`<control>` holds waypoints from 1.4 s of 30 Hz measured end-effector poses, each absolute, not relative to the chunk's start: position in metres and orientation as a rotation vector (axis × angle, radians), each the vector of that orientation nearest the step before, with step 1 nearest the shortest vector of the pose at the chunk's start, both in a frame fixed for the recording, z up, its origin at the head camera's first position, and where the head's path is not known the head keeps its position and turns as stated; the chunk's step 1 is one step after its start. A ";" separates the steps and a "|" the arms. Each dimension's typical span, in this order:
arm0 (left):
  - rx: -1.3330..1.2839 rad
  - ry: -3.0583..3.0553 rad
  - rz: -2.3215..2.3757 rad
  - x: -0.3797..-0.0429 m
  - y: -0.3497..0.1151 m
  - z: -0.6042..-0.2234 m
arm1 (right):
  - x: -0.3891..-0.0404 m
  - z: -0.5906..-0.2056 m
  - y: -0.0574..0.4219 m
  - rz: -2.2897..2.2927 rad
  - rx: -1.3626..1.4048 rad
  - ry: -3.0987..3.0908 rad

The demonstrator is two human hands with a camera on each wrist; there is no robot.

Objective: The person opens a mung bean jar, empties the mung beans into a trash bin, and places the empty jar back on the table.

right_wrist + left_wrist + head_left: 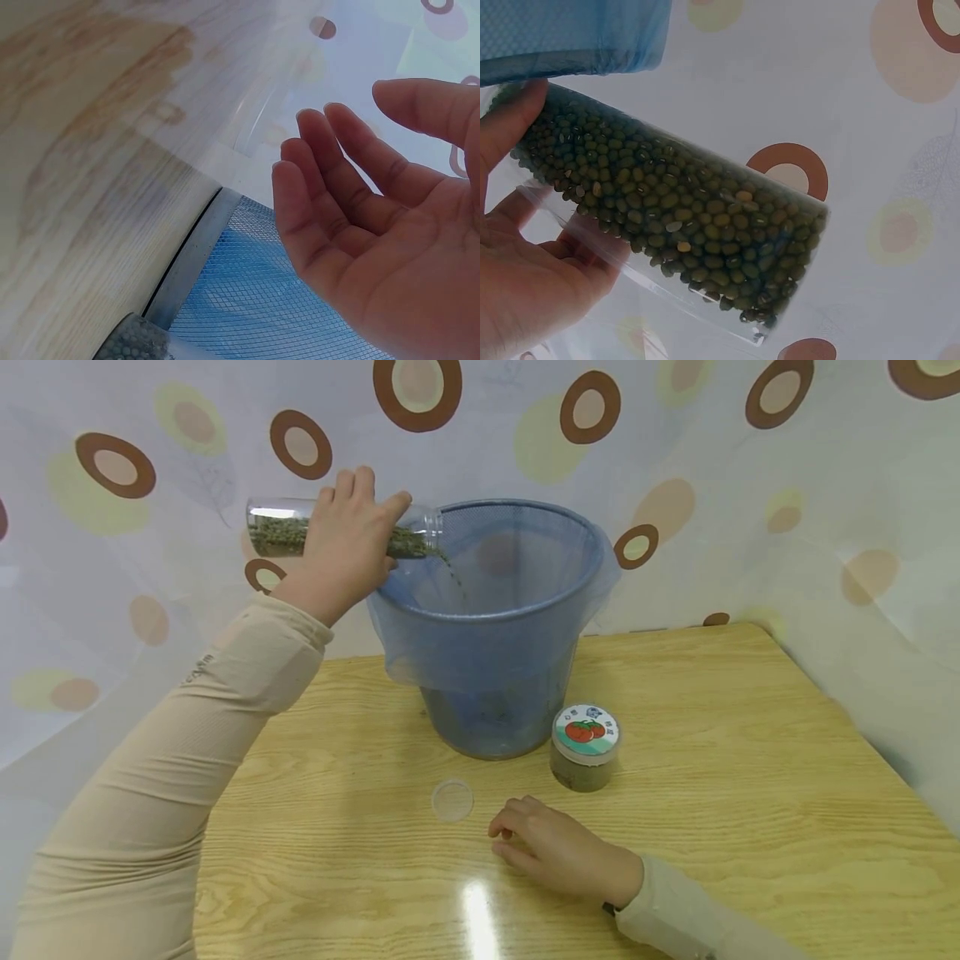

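My left hand (pixel 347 545) grips a clear plastic jar (pixel 281 510) tipped on its side, its mouth over the rim of a mesh bin (pixel 495 668) lined with a blue bag. Green mung beans (pixel 697 225) fill much of the jar, and a thin stream of them falls from the mouth into the bin. Low over the table in front of the bin, my right hand (pixel 558 852) holds nothing, its fingers loosely bent. In the right wrist view, the palm of the right hand (pixel 397 240) is bare.
A round clear lid (pixel 452 800) lies on the wooden table (pixel 315 860) in front of the bin. Right of the bin stands a short jar (pixel 585 752) with a tomato picture on its lid. Patterned sheeting (pixel 697 460) hangs behind the table.
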State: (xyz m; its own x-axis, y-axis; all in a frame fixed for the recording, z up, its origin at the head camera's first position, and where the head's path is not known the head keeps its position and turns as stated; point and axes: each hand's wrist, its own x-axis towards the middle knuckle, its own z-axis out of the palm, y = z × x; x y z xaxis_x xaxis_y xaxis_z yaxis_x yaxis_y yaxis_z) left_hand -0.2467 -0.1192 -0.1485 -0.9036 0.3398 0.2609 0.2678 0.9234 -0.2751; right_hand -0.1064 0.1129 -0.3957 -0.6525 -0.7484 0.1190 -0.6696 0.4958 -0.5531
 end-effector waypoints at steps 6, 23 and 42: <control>-0.458 -2.768 0.334 -0.246 -0.120 -0.148 | -0.106 -0.395 0.113 -0.875 -1.243 2.593; -0.461 -2.767 0.333 -0.247 -0.118 -0.147 | -0.106 -0.399 0.114 -0.879 -1.283 2.589; -0.454 -2.773 0.346 -0.247 -0.119 -0.146 | -0.105 -0.398 0.111 -0.858 -1.286 2.589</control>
State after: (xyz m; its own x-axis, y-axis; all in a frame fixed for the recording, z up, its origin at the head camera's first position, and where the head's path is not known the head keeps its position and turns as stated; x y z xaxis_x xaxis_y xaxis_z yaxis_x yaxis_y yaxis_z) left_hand -0.2466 -0.1185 -0.1463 -0.9022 0.3437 0.2605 0.2690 0.9207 -0.2829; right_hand -0.1048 0.1113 -0.3980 -0.6298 -0.7651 0.1344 -0.6938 0.4763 -0.5402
